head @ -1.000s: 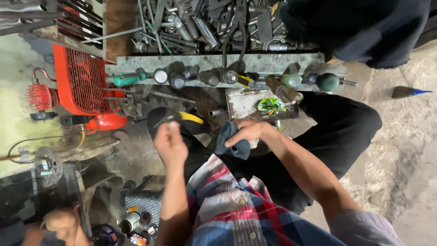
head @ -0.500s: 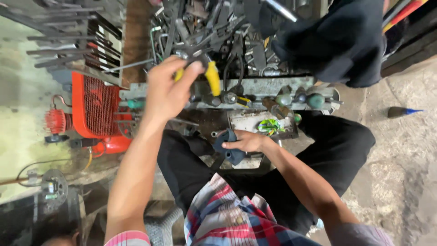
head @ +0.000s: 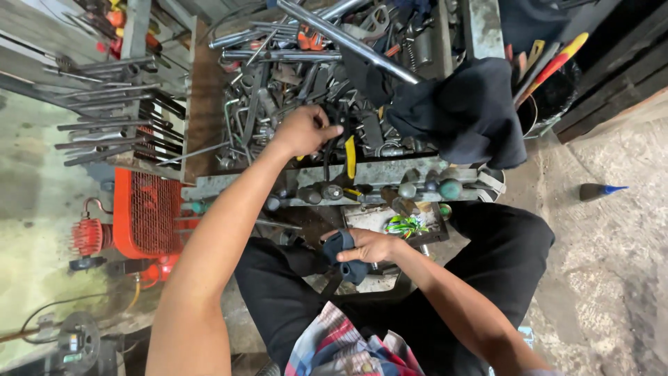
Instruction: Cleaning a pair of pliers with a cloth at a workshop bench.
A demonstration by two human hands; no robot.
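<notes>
Left hand [head: 303,131] on pliers [head: 348,154] atop tool pile [head: 292,83] on surface [head: 209,118]. Screwdriver rack [head: 390,184] along surface's near edge, before pile. Cloth [head: 466,111] draped right of pile, bucket [head: 550,97] further right. Compressor [head: 142,223] left of rack, below surface. Right hand [head: 372,245] on rag [head: 344,254], before rack, over lap. Tray [head: 400,223] just behind right hand.
</notes>
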